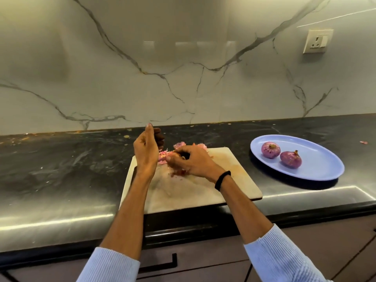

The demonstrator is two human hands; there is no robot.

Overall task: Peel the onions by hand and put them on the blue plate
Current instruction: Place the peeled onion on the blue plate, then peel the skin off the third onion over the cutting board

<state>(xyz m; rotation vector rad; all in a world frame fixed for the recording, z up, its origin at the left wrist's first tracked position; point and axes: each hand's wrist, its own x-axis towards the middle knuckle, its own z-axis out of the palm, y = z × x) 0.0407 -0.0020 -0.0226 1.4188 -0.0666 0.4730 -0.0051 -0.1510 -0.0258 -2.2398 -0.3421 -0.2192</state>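
Two hands are up over the cutting board (203, 192). Your left hand (145, 148) is raised at the board's left edge with its fingers curled inward; I cannot tell whether it pinches a scrap of skin. Just right of it, your right hand (193, 162) wraps round the onion (172, 157), which is mostly hidden, with loose peels (180, 145) behind it. Expect a firm, light bulb: dry, brittle skin that tears in flakes, and a slick layer beneath. Hold the body and pick at the root or tip. Far right, two peeled onions (270, 150) lie on the blue plate (317, 169).
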